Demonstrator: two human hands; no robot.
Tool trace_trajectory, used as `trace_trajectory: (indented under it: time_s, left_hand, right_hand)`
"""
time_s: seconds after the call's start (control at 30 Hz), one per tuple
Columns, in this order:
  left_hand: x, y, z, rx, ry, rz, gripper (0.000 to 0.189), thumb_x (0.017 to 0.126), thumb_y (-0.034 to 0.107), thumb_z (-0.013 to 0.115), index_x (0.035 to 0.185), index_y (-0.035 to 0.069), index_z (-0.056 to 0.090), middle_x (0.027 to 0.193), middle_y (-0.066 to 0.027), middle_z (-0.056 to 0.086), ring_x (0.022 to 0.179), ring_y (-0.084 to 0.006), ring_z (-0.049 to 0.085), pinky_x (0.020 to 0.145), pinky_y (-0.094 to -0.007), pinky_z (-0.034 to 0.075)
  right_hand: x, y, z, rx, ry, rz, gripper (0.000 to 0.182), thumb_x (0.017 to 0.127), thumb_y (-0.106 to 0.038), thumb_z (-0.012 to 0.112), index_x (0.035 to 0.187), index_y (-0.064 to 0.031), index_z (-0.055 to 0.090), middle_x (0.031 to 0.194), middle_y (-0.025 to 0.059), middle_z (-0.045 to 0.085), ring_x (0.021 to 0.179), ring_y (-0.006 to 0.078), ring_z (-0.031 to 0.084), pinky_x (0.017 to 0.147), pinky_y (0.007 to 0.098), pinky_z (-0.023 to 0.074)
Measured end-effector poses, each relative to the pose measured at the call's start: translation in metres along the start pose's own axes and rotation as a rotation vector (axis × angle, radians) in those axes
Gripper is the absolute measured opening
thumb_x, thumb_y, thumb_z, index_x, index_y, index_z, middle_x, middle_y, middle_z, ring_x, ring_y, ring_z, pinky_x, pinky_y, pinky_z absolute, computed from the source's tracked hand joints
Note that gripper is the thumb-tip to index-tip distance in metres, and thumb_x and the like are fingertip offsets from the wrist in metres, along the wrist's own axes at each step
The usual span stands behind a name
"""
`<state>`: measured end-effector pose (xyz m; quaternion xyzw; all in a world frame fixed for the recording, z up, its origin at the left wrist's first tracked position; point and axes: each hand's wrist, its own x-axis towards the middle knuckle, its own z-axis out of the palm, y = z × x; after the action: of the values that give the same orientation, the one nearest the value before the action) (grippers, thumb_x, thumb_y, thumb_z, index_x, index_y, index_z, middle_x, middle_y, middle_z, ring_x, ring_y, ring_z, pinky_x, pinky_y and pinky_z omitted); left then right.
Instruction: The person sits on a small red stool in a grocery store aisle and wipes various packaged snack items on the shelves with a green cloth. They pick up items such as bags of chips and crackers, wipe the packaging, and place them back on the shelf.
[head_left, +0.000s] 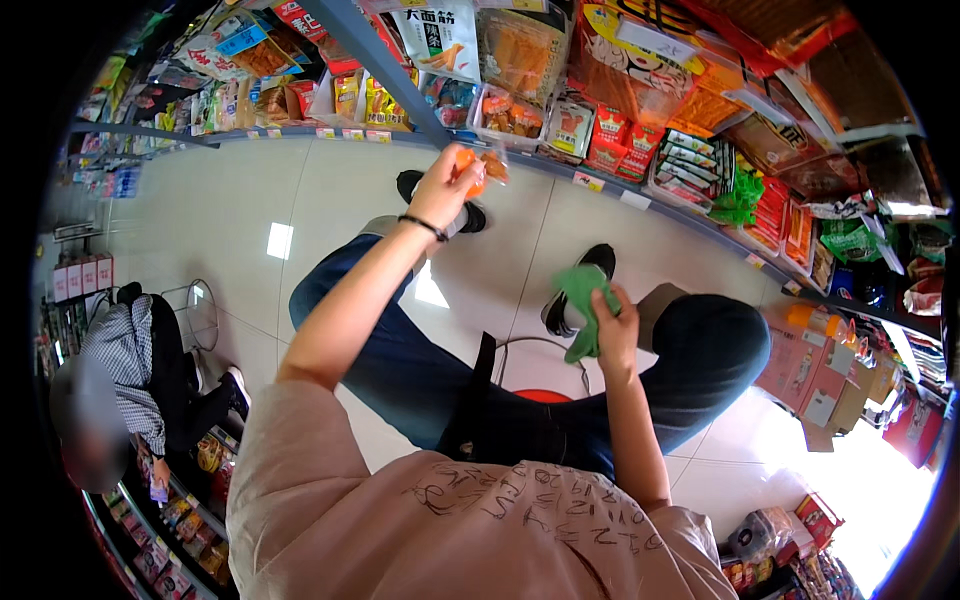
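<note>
My left hand (448, 184) grips a small orange snack packet (480, 171) with a clear part, held just in front of the shelf edge. Close beyond it, a clear plastic bin (510, 120) holds similar orange packets. In my right hand (616, 326) is a green cloth (586, 307), which hangs over the floor between my knees. Shelves ahead carry a white bag of snack strips (439, 37), red snack boxes (619, 146) and a bin of green and white packets (690, 165). A crumpled green plastic bag (739, 196) lies beside that bin.
A grey shelf post (382, 64) rises near my left hand. Price tags line the shelf edge (589, 181). A person (142, 352) in a checked shirt crouches at the left by another shelf. Cardboard boxes (806, 367) and an orange drink bottle (817, 321) are at the right. A round red-seated stool (541, 394) is beneath me.
</note>
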<state>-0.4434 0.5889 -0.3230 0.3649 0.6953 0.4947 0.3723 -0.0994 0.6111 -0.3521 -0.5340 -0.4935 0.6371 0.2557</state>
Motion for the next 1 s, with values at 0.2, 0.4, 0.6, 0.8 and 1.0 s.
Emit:
trace_trajectory:
  time_s: [0.2,0.4,0.6,0.8,1.0]
  left_hand:
    - [-0.114,0.115,0.075,-0.981,-0.051,-0.095,0.013,0.104,0.014,0.050,0.113,0.006,0.045,0.108,-0.0066,0.057,0.105,-0.0163,0.060,0.103,-0.0437,0.051]
    - [-0.136,0.141,0.134,-0.913,-0.008,0.061,0.013,0.104,0.012,0.048,0.116,0.008,0.047,0.116,-0.0050,0.057,0.110,-0.0141,0.056,0.094,-0.0300,0.047]
    - [-0.152,0.154,0.142,-1.000,-0.032,0.129,0.009,0.105,0.014,0.046,0.111,0.006,0.044,0.113,-0.0086,0.058,0.108,-0.0133,0.058,0.093,-0.0295,0.049]
    - [-0.146,0.169,0.152,-0.512,0.092,0.287,0.011,0.105,0.013,0.047,0.111,0.004,0.043,0.102,-0.0050,0.054,0.086,-0.0076,0.051,0.078,-0.0225,0.047]
    - [-0.158,0.157,0.144,-0.878,-0.031,0.162,0.013,0.105,0.015,0.047,0.114,0.006,0.042,0.108,-0.0066,0.055,0.107,-0.0160,0.056,0.096,-0.0390,0.048]
  right_hand:
    - [-0.036,-0.157,0.027,-0.118,0.164,-0.643,0.029,0.094,-0.001,0.059,0.123,-0.0001,0.060,0.114,0.0113,0.065,0.104,0.0205,0.061,0.091,0.0305,0.0475]
    - [-0.059,-0.168,0.057,-0.451,0.062,-1.103,0.038,0.079,0.015,0.054,0.112,-0.0003,0.066,0.124,0.0189,0.061,0.126,0.0376,0.054,0.109,0.0466,0.0391]
    - [-0.052,-0.176,0.022,-0.306,0.205,-0.932,0.042,0.077,0.019,0.051,0.112,0.0007,0.063,0.119,0.0197,0.062,0.117,0.0387,0.059,0.103,0.0426,0.0450]
    - [-0.073,-0.189,0.031,-0.426,0.151,-1.195,0.036,0.074,0.017,0.056,0.105,0.0010,0.065,0.113,0.0179,0.062,0.108,0.0346,0.062,0.107,0.0456,0.0431]
    - [-0.053,-0.185,0.015,-0.422,0.215,-1.100,0.038,0.074,0.019,0.050,0.103,0.0011,0.066,0.114,0.0184,0.063,0.104,0.0362,0.064,0.090,0.0387,0.0514]
